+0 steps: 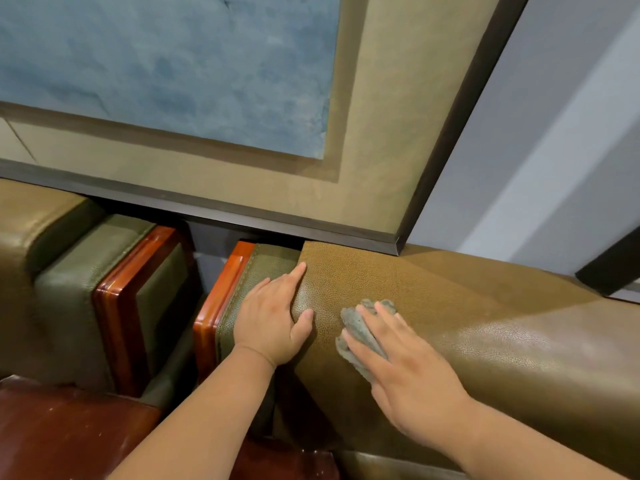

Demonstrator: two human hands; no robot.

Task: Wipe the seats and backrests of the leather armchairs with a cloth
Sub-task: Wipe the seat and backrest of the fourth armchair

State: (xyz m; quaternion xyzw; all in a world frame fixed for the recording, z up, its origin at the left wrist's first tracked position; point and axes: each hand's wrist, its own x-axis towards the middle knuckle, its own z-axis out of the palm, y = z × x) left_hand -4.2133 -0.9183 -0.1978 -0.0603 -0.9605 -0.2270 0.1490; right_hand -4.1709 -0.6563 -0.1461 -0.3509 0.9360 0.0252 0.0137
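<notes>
Cloth [362, 332]: grey, bunched, pressed flat against upper left part of backrest, under fingers of right hand.
Cloth handling: judged soft, light and limp; likely to fold or slip out from under a flat palm. Best kept bunched beneath fingers and palm, with even downward pressure.
Right hand [408, 372]: fingers nearly straight and slightly spread, pressing cloth onto leather; not curled round it.
Backrest [450, 306]: tan pebbled leather, rounded top edge, glossy towards right. Judged firm yet padded; smooth enough for cloth to glide.
Left hand [273, 320]: flat and relaxed on left corner of backrest, index finger extended along edge, thumb on front face; holding nothing, apparently bracing.
Armrest [242, 282]: olive leather with stitched seam, just left of backrest, partly under left hand; red wood trim [216, 306] on outer side.
Second armchair [52, 265]: at left, apart by a dark gap; same olive leather and wood trim.
Tabletop [62, 431]: dark red wood, lower left, dusty marks visible.
Framed picture [173, 64]: on wall directly above backrests, dark frame.
Step in hand: backrest wipe, near left end. Seat not in view.
</notes>
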